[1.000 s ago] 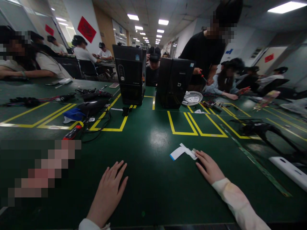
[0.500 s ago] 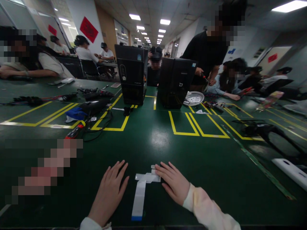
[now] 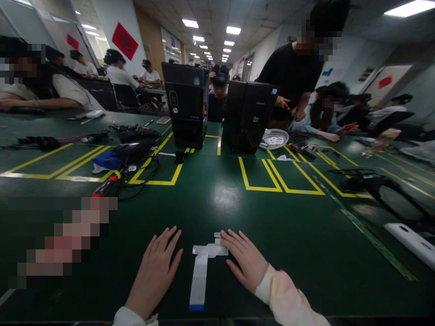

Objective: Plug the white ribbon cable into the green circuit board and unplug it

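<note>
lying flat, fingers spread, left hand [image 3: 154,271] flanks white strip [image 3: 199,280]; right hand [image 3: 246,260], fingers apart, touches its top, apparently steadying it.

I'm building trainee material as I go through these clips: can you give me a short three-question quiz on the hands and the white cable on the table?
1. True or false: the left hand lies flat on the green table, holding nothing.
2. Which hand touches the white ribbon cable? A) left B) right C) neither
3. Fill in: the cable's end nearest the person is coloured ____.

Key: 1 true. 2 B, the right hand, at the cable's far end. 3 blue.
</note>
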`<state>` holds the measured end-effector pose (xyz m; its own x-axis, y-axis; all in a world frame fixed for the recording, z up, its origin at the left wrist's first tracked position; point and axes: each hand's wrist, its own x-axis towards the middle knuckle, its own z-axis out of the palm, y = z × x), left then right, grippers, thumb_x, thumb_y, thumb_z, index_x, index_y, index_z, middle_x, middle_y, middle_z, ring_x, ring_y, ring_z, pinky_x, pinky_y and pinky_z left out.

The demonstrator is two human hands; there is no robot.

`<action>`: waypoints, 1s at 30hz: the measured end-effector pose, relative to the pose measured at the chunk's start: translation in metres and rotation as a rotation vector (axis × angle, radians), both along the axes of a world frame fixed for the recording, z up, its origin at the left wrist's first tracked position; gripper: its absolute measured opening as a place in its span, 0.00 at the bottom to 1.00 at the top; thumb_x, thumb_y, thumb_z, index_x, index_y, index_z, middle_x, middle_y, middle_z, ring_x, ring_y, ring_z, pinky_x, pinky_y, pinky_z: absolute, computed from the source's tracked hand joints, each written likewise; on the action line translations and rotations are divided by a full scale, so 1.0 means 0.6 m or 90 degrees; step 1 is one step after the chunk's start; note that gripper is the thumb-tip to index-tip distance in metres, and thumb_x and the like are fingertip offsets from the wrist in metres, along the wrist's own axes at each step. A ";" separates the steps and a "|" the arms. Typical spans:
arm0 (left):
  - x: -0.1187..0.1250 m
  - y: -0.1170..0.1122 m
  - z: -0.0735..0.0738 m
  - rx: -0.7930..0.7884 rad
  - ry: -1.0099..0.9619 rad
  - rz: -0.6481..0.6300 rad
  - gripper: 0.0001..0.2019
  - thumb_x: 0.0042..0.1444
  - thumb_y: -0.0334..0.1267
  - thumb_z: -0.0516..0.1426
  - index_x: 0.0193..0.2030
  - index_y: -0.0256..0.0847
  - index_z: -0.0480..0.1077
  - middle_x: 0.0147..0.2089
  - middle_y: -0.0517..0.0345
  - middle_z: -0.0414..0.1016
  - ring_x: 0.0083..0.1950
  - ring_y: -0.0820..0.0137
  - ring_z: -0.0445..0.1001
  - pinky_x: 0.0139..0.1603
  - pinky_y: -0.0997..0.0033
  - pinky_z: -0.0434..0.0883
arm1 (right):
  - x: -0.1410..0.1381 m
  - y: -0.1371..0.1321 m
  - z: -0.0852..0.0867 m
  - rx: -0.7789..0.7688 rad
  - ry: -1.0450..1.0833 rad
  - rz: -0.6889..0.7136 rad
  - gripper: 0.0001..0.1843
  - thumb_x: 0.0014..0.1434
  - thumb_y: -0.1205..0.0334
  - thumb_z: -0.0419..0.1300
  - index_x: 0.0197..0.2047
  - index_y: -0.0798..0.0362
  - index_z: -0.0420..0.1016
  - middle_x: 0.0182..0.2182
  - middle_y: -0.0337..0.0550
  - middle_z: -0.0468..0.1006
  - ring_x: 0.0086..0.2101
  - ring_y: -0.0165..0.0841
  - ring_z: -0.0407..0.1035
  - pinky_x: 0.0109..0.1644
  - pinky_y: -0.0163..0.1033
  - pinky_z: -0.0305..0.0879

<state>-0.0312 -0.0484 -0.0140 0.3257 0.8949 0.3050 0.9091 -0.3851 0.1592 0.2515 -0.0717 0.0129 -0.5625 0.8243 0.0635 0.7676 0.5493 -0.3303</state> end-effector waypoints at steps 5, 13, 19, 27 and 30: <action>0.000 0.000 -0.001 -0.007 0.007 0.002 0.23 0.63 0.43 0.46 0.62 0.38 0.60 0.64 0.47 0.62 0.65 0.57 0.58 0.63 0.48 0.57 | 0.020 0.004 -0.012 0.053 0.071 -0.100 0.35 0.59 0.64 0.51 0.68 0.53 0.43 0.68 0.51 0.32 0.65 0.41 0.40 0.64 0.51 0.51; -0.003 0.000 -0.001 -0.007 0.008 -0.003 0.23 0.63 0.44 0.47 0.63 0.41 0.60 0.64 0.48 0.62 0.65 0.58 0.58 0.63 0.48 0.56 | 0.299 0.023 -0.069 0.124 -0.082 -0.618 0.34 0.59 0.50 0.49 0.64 0.59 0.54 0.66 0.59 0.43 0.64 0.49 0.41 0.63 0.53 0.49; -0.003 0.000 0.000 -0.008 0.013 0.003 0.23 0.63 0.44 0.46 0.62 0.39 0.61 0.64 0.47 0.62 0.65 0.58 0.59 0.63 0.48 0.58 | 0.495 -0.028 -0.046 0.121 -0.159 -0.904 0.35 0.62 0.53 0.38 0.62 0.75 0.54 0.63 0.71 0.45 0.64 0.54 0.37 0.65 0.51 0.40; -0.004 0.000 -0.004 -0.008 0.008 0.002 0.23 0.63 0.44 0.46 0.63 0.40 0.60 0.64 0.48 0.61 0.65 0.58 0.58 0.63 0.49 0.56 | 0.567 -0.048 -0.046 0.014 -0.209 -0.919 0.37 0.61 0.48 0.36 0.60 0.68 0.62 0.58 0.67 0.61 0.57 0.53 0.58 0.58 0.51 0.55; -0.005 0.001 -0.004 -0.008 0.010 0.003 0.23 0.63 0.44 0.46 0.63 0.40 0.60 0.64 0.47 0.61 0.65 0.57 0.58 0.63 0.48 0.56 | 0.566 -0.049 -0.053 0.032 -0.238 -0.887 0.37 0.60 0.47 0.36 0.58 0.67 0.63 0.56 0.69 0.63 0.55 0.52 0.60 0.57 0.51 0.57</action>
<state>-0.0341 -0.0479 -0.0166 0.3270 0.9001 0.2879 0.9131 -0.3795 0.1492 0.5910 -0.1013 -0.0189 0.6928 0.7074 0.1402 0.7142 -0.6999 0.0024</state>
